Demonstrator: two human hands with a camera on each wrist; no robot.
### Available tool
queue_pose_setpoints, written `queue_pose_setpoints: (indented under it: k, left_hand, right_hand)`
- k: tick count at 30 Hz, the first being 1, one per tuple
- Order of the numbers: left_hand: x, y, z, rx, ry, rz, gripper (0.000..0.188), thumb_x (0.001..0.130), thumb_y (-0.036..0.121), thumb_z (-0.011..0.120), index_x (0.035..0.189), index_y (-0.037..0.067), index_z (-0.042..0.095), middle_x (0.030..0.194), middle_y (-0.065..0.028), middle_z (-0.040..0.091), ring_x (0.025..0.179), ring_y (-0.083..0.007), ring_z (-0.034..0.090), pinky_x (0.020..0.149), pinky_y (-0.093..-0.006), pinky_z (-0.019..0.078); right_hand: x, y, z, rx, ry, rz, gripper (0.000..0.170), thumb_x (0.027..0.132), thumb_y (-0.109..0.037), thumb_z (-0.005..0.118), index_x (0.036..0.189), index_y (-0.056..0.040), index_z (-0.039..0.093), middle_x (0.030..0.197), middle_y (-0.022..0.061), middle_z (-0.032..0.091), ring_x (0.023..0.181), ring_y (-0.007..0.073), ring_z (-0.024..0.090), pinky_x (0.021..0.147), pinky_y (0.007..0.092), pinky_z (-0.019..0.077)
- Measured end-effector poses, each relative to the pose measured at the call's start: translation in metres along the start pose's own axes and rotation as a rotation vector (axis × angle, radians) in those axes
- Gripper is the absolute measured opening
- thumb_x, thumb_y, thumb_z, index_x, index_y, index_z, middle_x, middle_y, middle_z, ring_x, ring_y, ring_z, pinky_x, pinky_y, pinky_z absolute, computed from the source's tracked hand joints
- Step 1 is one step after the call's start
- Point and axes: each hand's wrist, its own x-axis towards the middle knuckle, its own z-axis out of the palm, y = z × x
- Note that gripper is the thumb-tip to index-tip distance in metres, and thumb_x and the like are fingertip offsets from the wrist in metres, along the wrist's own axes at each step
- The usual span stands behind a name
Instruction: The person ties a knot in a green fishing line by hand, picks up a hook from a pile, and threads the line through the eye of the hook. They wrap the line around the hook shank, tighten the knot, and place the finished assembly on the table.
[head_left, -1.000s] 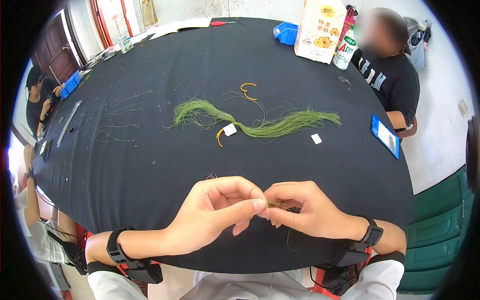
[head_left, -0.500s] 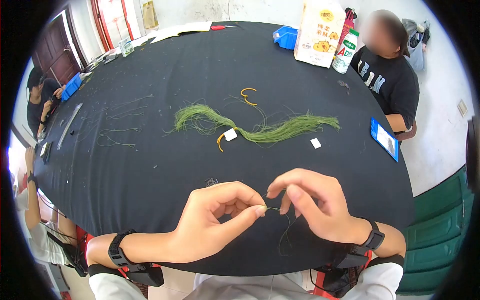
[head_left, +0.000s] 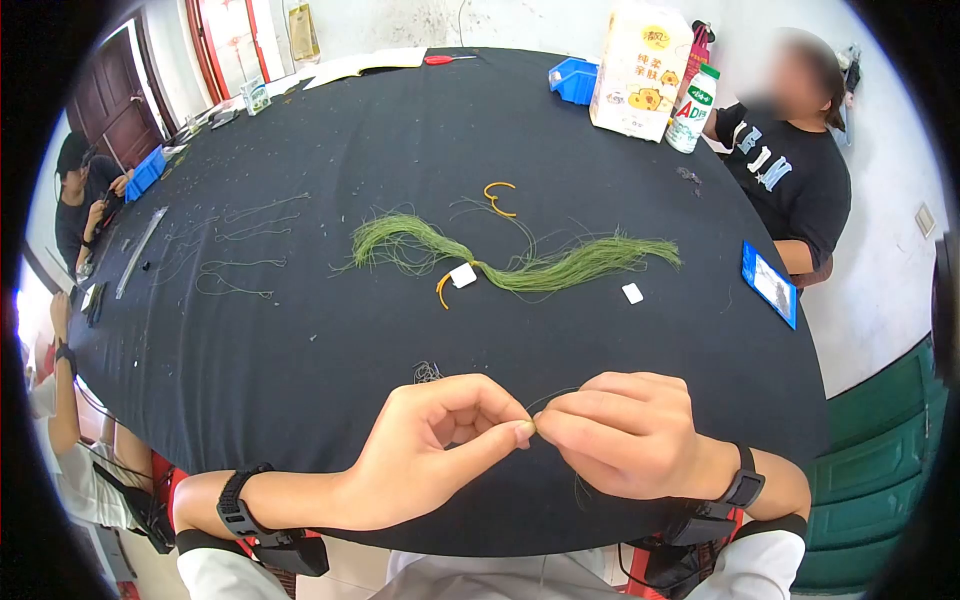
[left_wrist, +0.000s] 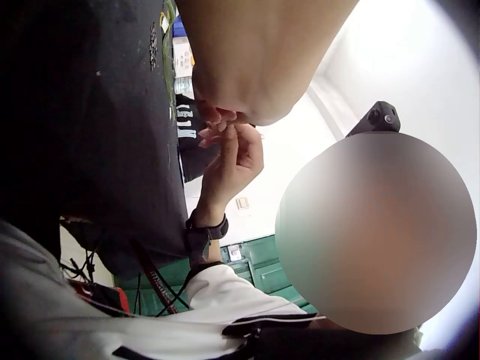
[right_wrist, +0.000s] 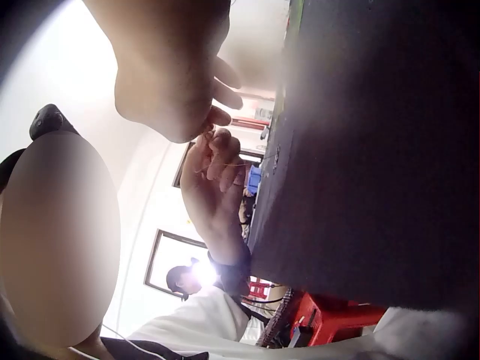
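Evidently a fine thread (head_left: 556, 396) was being worked where the left hand (head_left: 430, 450) met the right hand (head_left: 630, 432), over the near part of the bench (head_left: 250, 385) — a small twisting or knotting step, as best one could judge. The left hand pinched it between thumb and forefinger, the other fingers loosely curled; the right, fingers folded in, pinched close against those tips. Next, a steady left hold seemed called for while the right drew the thread snug. Both forearms (head_left: 300, 493) angled inward — the green bundle (head_left: 570, 267) lay beyond.
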Motion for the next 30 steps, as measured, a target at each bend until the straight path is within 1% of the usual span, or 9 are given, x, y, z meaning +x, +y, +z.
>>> queue_pose_setpoints:
  k: [5, 8, 17, 26, 29, 30]
  left_hand:
    - [0.006, 0.003, -0.003, -0.019, -0.026, -0.038, 0.011, 0.089, 0.003, 0.059, 0.097, -0.004, 0.061, 0.09, -0.0047, 0.063, 0.086, -0.008, 0.059, 0.075, -0.0222, 0.0481]
    - [0.008, 0.0, -0.004, -0.036, -0.034, -0.036, 0.011, 0.089, 0.003, 0.059, 0.097, -0.004, 0.06, 0.09, -0.0043, 0.063, 0.086, -0.008, 0.059, 0.077, -0.0226, 0.0479]
    - [0.012, -0.002, -0.007, 0.032, -0.061, -0.03, 0.011, 0.09, 0.005, 0.058, 0.098, -0.003, 0.059, 0.089, -0.0033, 0.062, 0.082, -0.0067, 0.058, 0.074, -0.0218, 0.0478]
    - [0.013, 0.0, -0.004, 0.014, -0.053, -0.048, 0.011, 0.09, 0.005, 0.058, 0.097, -0.003, 0.059, 0.088, -0.0022, 0.06, 0.08, -0.0052, 0.056, 0.072, -0.0212, 0.0474]
    - [0.012, -0.001, -0.002, 0.085, -0.036, -0.028, 0.011, 0.09, 0.005, 0.058, 0.098, -0.002, 0.058, 0.086, -0.0037, 0.06, 0.071, -0.0046, 0.053, 0.057, -0.02, 0.042]
    - [0.012, -0.001, -0.002, 0.102, -0.031, -0.018, 0.01, 0.09, 0.005, 0.058, 0.098, -0.003, 0.058, 0.086, -0.0035, 0.06, 0.071, -0.0043, 0.053, 0.057, -0.0199, 0.0419]
  right_hand:
    - [0.001, 0.004, -0.001, -0.01, -0.004, -0.001, 0.024, 0.063, -0.005, 0.07, 0.086, -0.0054, 0.064, 0.081, 0.0026, 0.063, 0.062, 0.0149, 0.059, 0.047, 0.0251, 0.0476]
    - [0.0, 0.007, 0.0, -0.013, -0.003, 0.002, 0.024, 0.063, -0.005, 0.071, 0.086, -0.0057, 0.065, 0.081, 0.0022, 0.063, 0.062, 0.0147, 0.059, 0.048, 0.025, 0.0476]
    - [-0.002, 0.011, 0.003, -0.009, 0.014, -0.008, 0.023, 0.064, -0.007, 0.071, 0.086, -0.0067, 0.065, 0.081, 0.001, 0.062, 0.061, 0.0138, 0.058, 0.047, 0.0245, 0.0469]
    - [-0.004, 0.014, 0.003, 0.0, 0.013, -0.016, 0.022, 0.064, -0.007, 0.07, 0.085, -0.0069, 0.065, 0.082, 0.0017, 0.063, 0.061, 0.0143, 0.059, 0.048, 0.0252, 0.0476]
    - [-0.004, 0.013, 0.003, 0.015, -0.004, 0.013, 0.022, 0.066, -0.006, 0.071, 0.087, -0.0063, 0.064, 0.082, 0.0034, 0.064, 0.062, 0.0157, 0.06, 0.049, 0.0261, 0.0483]
    - [-0.003, 0.013, 0.003, 0.022, -0.012, 0.025, 0.023, 0.067, -0.006, 0.071, 0.088, -0.006, 0.064, 0.082, 0.004, 0.064, 0.062, 0.0163, 0.061, 0.049, 0.0264, 0.0486]
